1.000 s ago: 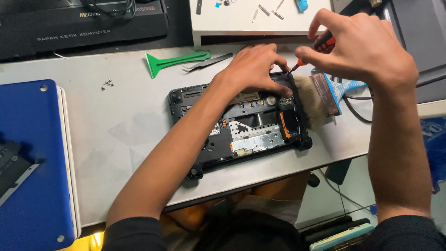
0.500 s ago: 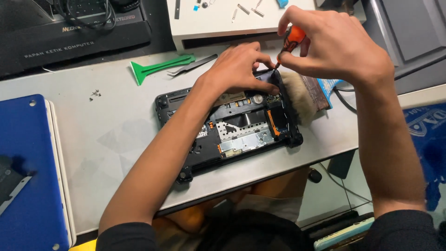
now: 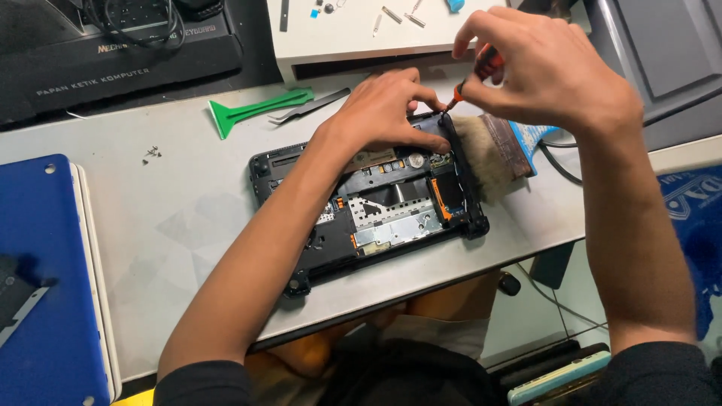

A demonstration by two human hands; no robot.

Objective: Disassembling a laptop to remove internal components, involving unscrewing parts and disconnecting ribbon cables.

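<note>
Grey and worn, the work surface runs across the middle of the view, and one opened laptop base lies at its centre, black, tilted so its long side climbs toward two o'clock, circuit board and metal plates bare.

At the base's one o'clock corner one orange-handled screwdriver stands with its tip down on the frame. The right hand comes in from four o'clock, forearm nearly vertical, wrist bent, and its fingers are pinched together round the handle. The left hand reaches from seven o'clock along a long diagonal forearm that crosses the base; it lies palm down on the far edge, fingers curled shut onto the frame just beside the screwdriver tip.

At three o'clock of the base one brush with pale bristles touches its side. At eleven o'clock lie one green pry tool and, touching its end, one pair of dark tweezers. Well apart at nine o'clock sits a small cluster of screws, too tiny to count. One blue laptop lid fills the eight o'clock corner.
</note>
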